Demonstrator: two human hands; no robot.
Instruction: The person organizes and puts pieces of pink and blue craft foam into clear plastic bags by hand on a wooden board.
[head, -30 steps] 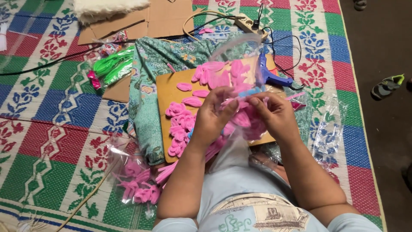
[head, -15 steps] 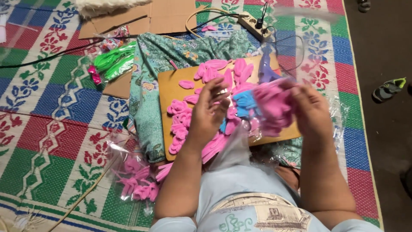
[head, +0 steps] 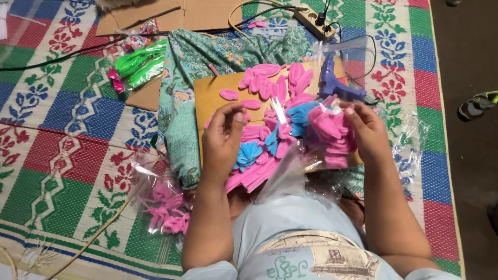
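Over wooden board (head: 210, 93), right hand (head: 369, 132) clutching pink petals (head: 332, 134)

Bare forearms, left hand (head: 222, 139) and right hand (head: 369, 132) uncovered, short-sleeved pale blue T-shirt (head: 301, 228), beige printed picture panel on its front

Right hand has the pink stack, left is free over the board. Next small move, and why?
Probably bring the left hand across to pinch one piece off the pink foam stack that the right hand holds. The left hand is empty, fingers curled just above the wooden board, and the stack sits fanned toward it.
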